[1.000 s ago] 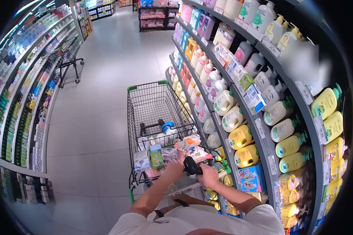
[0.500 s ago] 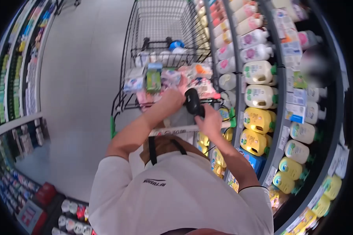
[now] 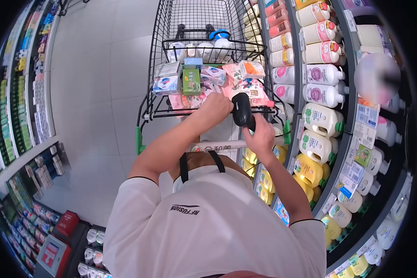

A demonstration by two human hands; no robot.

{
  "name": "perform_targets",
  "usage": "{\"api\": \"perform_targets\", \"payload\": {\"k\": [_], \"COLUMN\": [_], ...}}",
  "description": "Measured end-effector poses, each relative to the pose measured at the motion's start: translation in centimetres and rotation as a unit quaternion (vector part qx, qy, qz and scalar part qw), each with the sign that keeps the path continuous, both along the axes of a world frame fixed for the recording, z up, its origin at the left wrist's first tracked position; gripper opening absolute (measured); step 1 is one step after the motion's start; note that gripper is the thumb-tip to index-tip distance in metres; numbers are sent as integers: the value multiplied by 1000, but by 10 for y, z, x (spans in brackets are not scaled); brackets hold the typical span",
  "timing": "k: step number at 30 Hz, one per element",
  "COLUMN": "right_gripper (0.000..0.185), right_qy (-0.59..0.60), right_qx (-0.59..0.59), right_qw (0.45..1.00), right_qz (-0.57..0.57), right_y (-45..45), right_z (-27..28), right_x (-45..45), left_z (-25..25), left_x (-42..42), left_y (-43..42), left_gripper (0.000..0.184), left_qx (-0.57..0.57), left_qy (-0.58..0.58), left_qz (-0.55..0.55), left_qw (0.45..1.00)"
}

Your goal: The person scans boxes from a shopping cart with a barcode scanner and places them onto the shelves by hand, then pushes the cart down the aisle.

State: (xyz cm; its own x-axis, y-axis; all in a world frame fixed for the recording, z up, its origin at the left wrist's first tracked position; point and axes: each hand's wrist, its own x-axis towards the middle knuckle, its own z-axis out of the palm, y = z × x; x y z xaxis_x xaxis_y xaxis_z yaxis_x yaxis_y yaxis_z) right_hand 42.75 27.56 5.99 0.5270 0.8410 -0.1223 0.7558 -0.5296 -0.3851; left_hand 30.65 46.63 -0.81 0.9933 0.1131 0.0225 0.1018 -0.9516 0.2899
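In the head view my right hand point(image 3: 262, 134) grips a black handheld scanner point(image 3: 241, 110) by its handle, its head tilted up and leftward. My left hand point(image 3: 219, 105) is closed just left of the scanner's head; what its fingers hold, if anything, is hidden. Beyond both hands, pink floral packs point(image 3: 249, 88) lie in the near part of the shopping cart point(image 3: 220, 147). On and beside them sit a green box point(image 3: 191, 82), white-and-blue boxes point(image 3: 167, 85) and an orange-and-white box point(image 3: 252, 69).
Shelves of pump bottles point(image 3: 320, 92) and yellow jugs point(image 3: 309, 167) run close along the cart's right side. Tiled floor point(image 3: 92, 106) lies to the left, with another stocked shelf point(image 3: 34, 69) beyond. Several white containers point(image 3: 205, 51) and a blue-topped item point(image 3: 219, 34) stand farther inside the cart.
The cart and both hands sit farther right in the view, and the image is sharper. My left hand's fingers, stretched toward the pink packs before, are now more curled beside the scanner.
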Motion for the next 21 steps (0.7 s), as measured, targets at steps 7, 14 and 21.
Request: {"api": "perform_targets", "payload": {"k": [7, 14, 21], "right_gripper": [35, 29, 28], "right_qy": [-3, -11, -5], "right_qx": [42, 53, 39], "right_qw": [999, 998, 999], "right_qz": [7, -31, -30], "right_y": [78, 144, 186], "right_z": [-5, -3, -9], "right_x": [40, 82, 129], "left_z": [-3, -18, -34], "left_x": [40, 93, 134], "left_y": [78, 140, 173], "left_gripper": [9, 9, 8], "left_qx": [3, 7, 30], "left_qy": [-13, -8, -31], "left_qz": [-24, -19, -1], "left_qw": [1000, 1000, 999]}}
